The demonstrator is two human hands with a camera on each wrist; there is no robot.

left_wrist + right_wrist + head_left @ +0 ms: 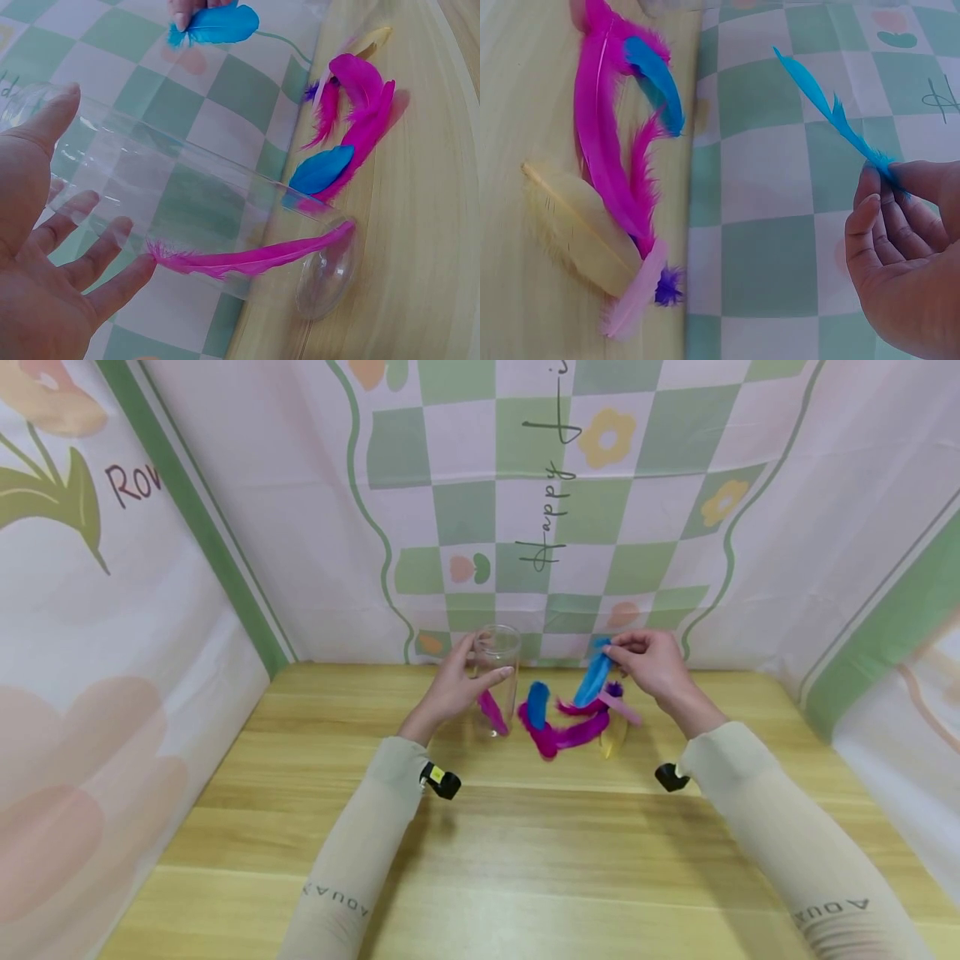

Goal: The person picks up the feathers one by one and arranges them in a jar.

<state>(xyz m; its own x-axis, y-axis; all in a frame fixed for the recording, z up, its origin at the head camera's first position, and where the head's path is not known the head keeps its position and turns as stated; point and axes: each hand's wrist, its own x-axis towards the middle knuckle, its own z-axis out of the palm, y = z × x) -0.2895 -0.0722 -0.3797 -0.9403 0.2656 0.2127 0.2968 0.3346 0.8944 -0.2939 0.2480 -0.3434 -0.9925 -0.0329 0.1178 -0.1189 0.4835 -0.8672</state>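
My left hand is wrapped around the upper part of a tall clear glass, thumb on the near side. The glass stands upright on the table, with one magenta feather leaning inside it. A blue feather is pinched by its fluffy end between the thumb and fingers of my right hand, held up above the loose feathers. In that pile lie several magenta feathers, another blue feather, a yellowish feather, a pale pink feather and a partly hidden purple one.
The wooden table runs up to a checked cloth backdrop just behind the glass and feathers. Cloth walls stand at the sides. Each wrist carries a small black camera.
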